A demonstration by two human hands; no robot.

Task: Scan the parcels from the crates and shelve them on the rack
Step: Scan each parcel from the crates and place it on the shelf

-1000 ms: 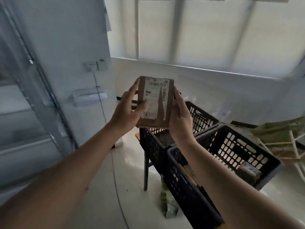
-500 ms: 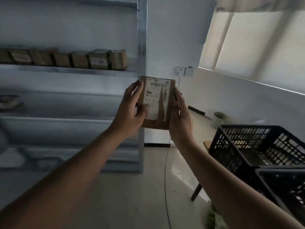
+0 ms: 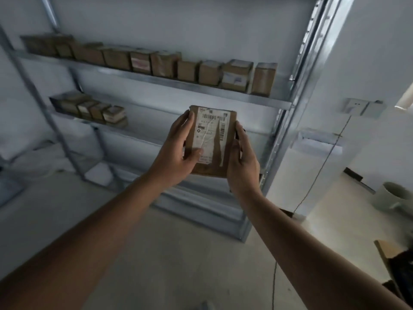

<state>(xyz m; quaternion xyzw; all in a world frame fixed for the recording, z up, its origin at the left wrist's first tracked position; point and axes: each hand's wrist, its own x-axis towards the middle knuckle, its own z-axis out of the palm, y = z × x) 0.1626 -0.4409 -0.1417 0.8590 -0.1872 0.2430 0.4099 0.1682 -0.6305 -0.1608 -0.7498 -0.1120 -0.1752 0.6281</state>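
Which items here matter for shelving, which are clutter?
Job: parcel held by left hand and right hand; rack; shelved parcels.
Clutter: wall socket; cable; bucket.

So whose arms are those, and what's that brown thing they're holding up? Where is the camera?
There is no robot here. The arms belong to a person, and the camera sits on that person's head, looking forward and down, so you see what they see. The left hand and the right hand grip the two sides of one brown parcel, which has a white label with barcodes facing the camera. Behind it stands a metal rack. A long row of brown parcels sits on its upper shelf, and a short row on the shelf below. The held parcel is not yet on the rack.
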